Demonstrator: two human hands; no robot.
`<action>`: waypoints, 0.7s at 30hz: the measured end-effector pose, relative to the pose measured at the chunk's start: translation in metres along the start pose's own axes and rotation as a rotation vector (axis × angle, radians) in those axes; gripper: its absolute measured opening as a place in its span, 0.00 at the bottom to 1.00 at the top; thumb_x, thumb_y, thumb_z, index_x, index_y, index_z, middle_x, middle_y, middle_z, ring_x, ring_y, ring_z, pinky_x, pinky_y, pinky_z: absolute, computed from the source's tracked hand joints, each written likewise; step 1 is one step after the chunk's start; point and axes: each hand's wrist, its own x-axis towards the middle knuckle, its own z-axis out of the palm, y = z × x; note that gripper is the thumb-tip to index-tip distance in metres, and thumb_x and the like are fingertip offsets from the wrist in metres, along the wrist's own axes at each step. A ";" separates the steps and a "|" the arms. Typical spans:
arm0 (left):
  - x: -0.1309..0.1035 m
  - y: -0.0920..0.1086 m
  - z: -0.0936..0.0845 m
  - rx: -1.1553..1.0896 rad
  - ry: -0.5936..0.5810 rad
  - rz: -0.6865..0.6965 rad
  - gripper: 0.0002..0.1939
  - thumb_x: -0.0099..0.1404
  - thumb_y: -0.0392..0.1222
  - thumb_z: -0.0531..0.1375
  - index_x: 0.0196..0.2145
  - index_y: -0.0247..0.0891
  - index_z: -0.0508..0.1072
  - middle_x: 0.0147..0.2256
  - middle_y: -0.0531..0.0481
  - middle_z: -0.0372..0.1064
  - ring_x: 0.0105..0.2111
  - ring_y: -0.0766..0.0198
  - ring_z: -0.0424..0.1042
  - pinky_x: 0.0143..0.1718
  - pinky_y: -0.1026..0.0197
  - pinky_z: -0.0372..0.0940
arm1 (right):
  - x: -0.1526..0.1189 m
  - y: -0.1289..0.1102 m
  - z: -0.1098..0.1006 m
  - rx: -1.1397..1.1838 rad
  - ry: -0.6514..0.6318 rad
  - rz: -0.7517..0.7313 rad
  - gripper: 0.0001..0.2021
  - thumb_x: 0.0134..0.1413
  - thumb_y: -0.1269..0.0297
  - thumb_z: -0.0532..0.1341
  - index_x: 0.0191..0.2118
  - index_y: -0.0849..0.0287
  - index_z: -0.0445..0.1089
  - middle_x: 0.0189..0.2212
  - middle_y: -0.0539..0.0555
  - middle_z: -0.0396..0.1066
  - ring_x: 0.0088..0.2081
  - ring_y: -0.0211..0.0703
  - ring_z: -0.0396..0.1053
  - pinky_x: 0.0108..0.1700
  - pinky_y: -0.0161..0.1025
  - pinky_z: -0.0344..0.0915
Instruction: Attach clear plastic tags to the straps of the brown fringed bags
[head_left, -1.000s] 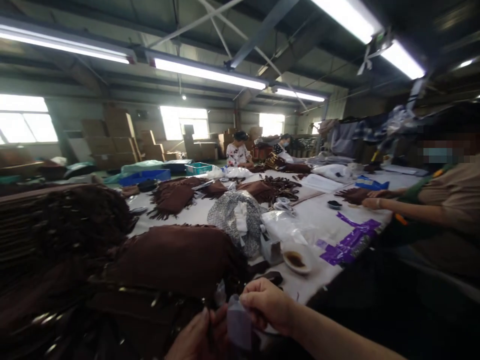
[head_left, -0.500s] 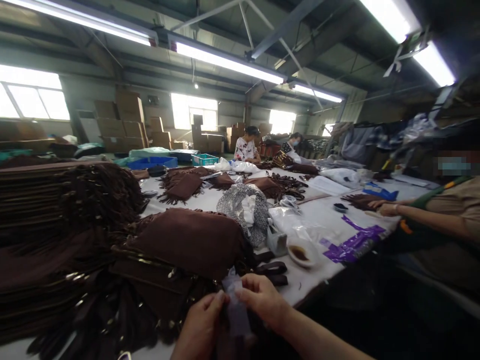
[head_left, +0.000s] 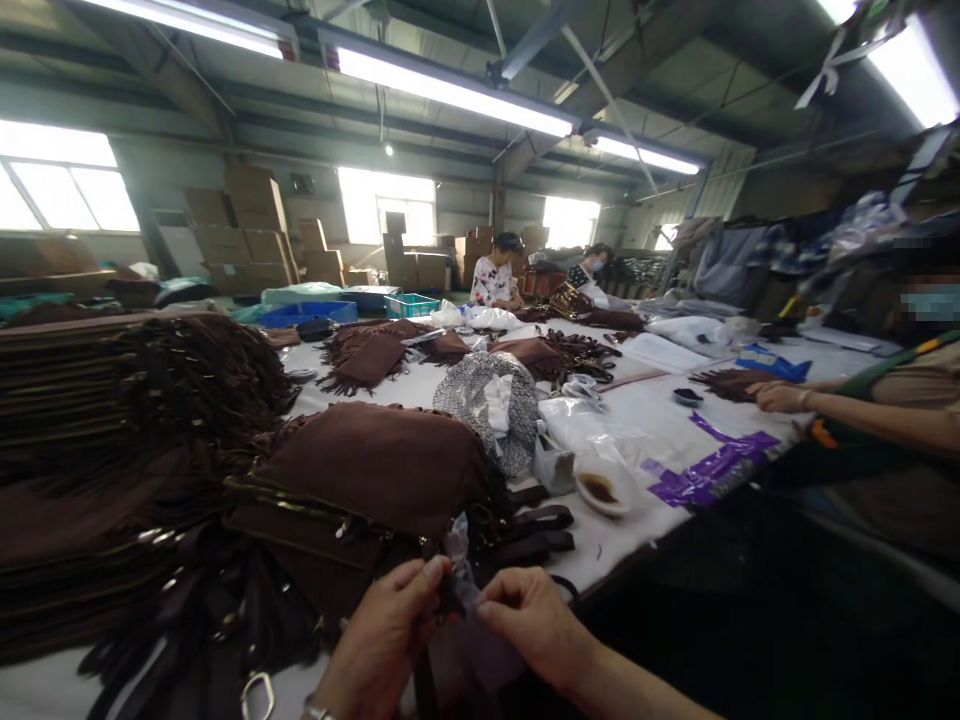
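Close in front of me, my left hand [head_left: 386, 630] is closed in a pinch at the end of a dark brown strap [head_left: 425, 685], part of which hangs below the fingers. My right hand [head_left: 540, 625] pinches a crumpled strip of clear plastic film [head_left: 460, 560] between thumb and forefinger. The film's lower part is blurred against the dark area below. Just beyond the hands lies a brown fringed bag [head_left: 375, 460] on top of other bags, with a gold zip along its near edge.
A tall stack of brown bags [head_left: 67, 410] fills the left. Beyond my hands are a patterned round bundle [head_left: 457, 392], a white dish with brown liquid [head_left: 600, 490] and a purple plastic wrapper [head_left: 712, 465]. A co-worker's hand [head_left: 780, 396] is at the right; two people sit farther back.
My hands have moved slightly apart, and the right one sits a little lower. The film, earlier stretched flat between both hands, now looks crumpled. The camera view has shifted slightly.
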 end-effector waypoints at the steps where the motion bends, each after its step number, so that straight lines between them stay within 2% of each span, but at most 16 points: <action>1: 0.002 -0.001 0.003 0.007 0.012 0.015 0.18 0.52 0.52 0.69 0.26 0.34 0.71 0.20 0.61 0.52 0.20 0.74 0.50 0.21 0.69 0.48 | -0.002 0.000 0.000 0.020 -0.004 0.006 0.06 0.43 0.66 0.64 0.25 0.63 0.76 0.20 0.50 0.71 0.23 0.36 0.63 0.26 0.32 0.55; 3: 0.005 -0.002 0.008 0.024 0.037 0.038 0.19 0.52 0.53 0.69 0.26 0.34 0.70 0.20 0.61 0.51 0.20 0.74 0.47 0.19 0.68 0.43 | -0.004 0.000 -0.002 0.056 -0.004 0.023 0.06 0.43 0.67 0.64 0.25 0.63 0.76 0.20 0.49 0.71 0.23 0.35 0.63 0.26 0.32 0.55; 10: 0.008 -0.003 0.009 0.016 0.084 0.065 0.20 0.53 0.54 0.68 0.31 0.34 0.72 0.21 0.60 0.54 0.21 0.73 0.50 0.21 0.68 0.46 | -0.006 0.005 -0.005 0.059 0.001 0.021 0.06 0.43 0.67 0.64 0.25 0.64 0.76 0.19 0.48 0.69 0.23 0.34 0.61 0.26 0.31 0.54; 21: 0.008 -0.018 0.005 0.088 0.164 0.117 0.19 0.52 0.55 0.67 0.24 0.36 0.69 0.19 0.60 0.54 0.21 0.72 0.49 0.20 0.67 0.46 | -0.005 -0.001 0.002 0.075 -0.010 -0.001 0.07 0.46 0.66 0.63 0.28 0.65 0.77 0.20 0.49 0.70 0.24 0.35 0.61 0.27 0.32 0.55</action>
